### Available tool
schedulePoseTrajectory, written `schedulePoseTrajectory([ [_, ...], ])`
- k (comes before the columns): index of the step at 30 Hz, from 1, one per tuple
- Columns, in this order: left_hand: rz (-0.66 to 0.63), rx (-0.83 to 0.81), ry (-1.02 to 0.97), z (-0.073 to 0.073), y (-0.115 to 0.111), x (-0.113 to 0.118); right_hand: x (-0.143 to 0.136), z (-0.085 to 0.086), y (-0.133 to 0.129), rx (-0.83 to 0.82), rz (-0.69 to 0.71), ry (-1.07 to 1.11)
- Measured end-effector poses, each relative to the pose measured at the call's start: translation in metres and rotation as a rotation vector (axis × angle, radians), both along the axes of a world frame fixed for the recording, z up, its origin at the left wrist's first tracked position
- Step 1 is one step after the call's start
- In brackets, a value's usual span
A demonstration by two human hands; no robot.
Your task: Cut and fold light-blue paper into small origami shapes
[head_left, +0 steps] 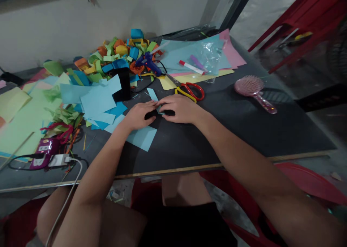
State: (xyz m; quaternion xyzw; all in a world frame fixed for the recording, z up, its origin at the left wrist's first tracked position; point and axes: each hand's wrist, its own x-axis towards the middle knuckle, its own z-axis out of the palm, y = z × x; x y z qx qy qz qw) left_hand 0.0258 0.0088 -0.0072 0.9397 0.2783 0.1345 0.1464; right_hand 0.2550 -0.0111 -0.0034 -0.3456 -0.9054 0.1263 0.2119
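A narrow light-blue paper strip (152, 94) lies between my hands on the dark tabletop, its far end sticking out beyond my fingertips. My left hand (138, 115) is curled, with its fingertips pressed on the strip's left side. From the other side my right hand (180, 109) grips the strip with bent fingers, and the fingertips of both hands meet over it. The middle of the strip is partly hidden by the fingers. A light-blue paper sheet (143, 136) lies under and in front of my left hand. Scissors (193, 91) with red and yellow handles lie just beyond my right hand.
A blue glue gun (149, 63) rests before a pile of folded colourful paper pieces (108, 57). Left are blue sheets (99, 97) and a purple power socket (46, 151) with cables. A marker (191, 67) and pink hairbrush (253, 89) lie right.
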Motion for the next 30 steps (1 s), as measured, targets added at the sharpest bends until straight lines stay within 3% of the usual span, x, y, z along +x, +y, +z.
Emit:
schedulePoseTrajectory([
  [5, 0.035, -0.014, -0.02, -0.002, 0.001, 0.001, -0.002, -0.006, 0.004, -0.09, -0.051, 0.115],
  [11, 0.047, -0.036, -0.064, 0.0, -0.002, 0.003, -0.011, -0.01, 0.008, -0.299, -0.276, 0.246],
  [21, 0.371, -0.054, -0.202, -0.011, -0.011, 0.023, -0.016, -0.004, 0.007, -0.446, -0.471, 0.244],
  [26, 0.583, -0.102, -0.165, -0.004, -0.012, 0.032, -0.016, -0.005, 0.01, -0.45, -0.487, 0.263],
  [30, 0.603, -0.167, -0.071, 0.001, -0.006, 0.033, -0.014, -0.002, 0.011, -0.465, -0.449, 0.265],
])
